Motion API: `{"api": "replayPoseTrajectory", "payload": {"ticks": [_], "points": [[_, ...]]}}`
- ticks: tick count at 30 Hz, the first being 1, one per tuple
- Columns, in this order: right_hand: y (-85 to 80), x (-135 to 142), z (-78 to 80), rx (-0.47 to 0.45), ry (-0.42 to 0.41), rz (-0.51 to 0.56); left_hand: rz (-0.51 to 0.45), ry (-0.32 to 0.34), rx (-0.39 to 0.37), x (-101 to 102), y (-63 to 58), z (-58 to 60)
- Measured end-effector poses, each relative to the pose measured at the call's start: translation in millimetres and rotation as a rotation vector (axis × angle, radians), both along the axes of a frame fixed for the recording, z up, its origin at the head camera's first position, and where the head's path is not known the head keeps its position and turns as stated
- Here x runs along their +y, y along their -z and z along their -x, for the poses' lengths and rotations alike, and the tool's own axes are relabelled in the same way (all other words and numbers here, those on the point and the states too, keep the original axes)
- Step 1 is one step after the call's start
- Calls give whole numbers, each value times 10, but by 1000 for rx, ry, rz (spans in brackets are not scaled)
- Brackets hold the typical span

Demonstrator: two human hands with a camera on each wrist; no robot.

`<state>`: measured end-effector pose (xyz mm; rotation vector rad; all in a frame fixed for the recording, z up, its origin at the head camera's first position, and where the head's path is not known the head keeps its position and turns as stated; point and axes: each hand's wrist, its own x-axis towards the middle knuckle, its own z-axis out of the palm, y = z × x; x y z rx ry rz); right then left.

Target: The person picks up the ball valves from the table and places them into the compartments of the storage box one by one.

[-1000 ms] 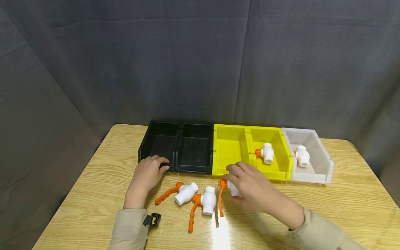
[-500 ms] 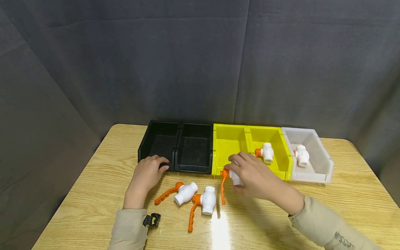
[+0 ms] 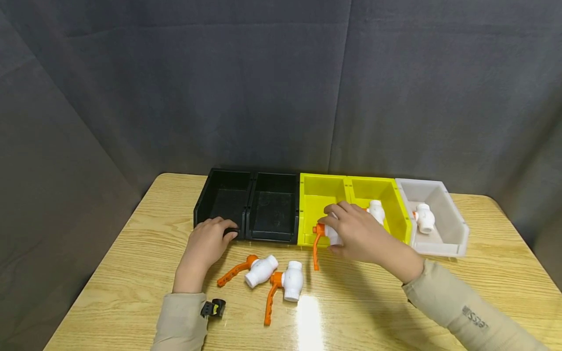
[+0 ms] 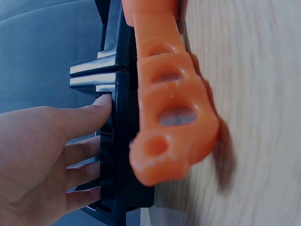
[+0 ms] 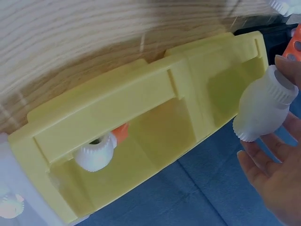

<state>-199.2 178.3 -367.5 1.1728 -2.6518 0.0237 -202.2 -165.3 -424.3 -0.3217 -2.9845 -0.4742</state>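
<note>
My left hand (image 3: 206,246) grips the front lip of the leftmost black bin (image 3: 227,195). In the left wrist view its thumb presses the outer face, with the other fingers behind the lip. My right hand (image 3: 360,236) holds a white ball valve (image 5: 263,106) by its body, thumb on one side and fingers on the other. That valve's orange lever hangs downward, over the front edge of the left yellow bin (image 3: 322,197) in the head view. Two more ball valves lie on the table between the hands, one angled (image 3: 262,271) and one nearly upright in view (image 3: 292,281).
A ball valve (image 3: 376,210) lies in the right yellow bin (image 3: 391,195), partly hidden by the right hand. Another valve (image 3: 424,218) is in the white bin (image 3: 452,219) at the right end. A second black bin (image 3: 275,200) stands mid-row. A grey curtain (image 3: 281,87) hangs behind.
My right hand has lifted the ball valve away from the table and carried it forward, up to the left yellow bin's front edge. The left hand has stayed on the black bin.
</note>
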Motion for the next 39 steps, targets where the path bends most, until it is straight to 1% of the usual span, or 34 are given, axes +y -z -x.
{"api": "replayPoseTrajectory", "payload": {"ticks": [4, 10, 18, 22, 29, 39], "points": [[-12, 14, 77, -2, -3, -3, 1, -1, 3, 0, -6, 0], [-40, 5, 196, -17, 16, -23, -2, -2, 0, 2, -2, -3], [-37, -4, 348, -26, 26, -27, 12, -4, -1, -4, -24, -2], [-43, 11, 420, -53, 49, -28, 18, -1, 1, 11, -19, 1], [-47, 3, 539, -127, 97, -45, 5, -4, 9, 12, -13, -23], [-44, -16, 691, -213, 152, -41, 18, 7, 20, 18, -12, 9]]}}
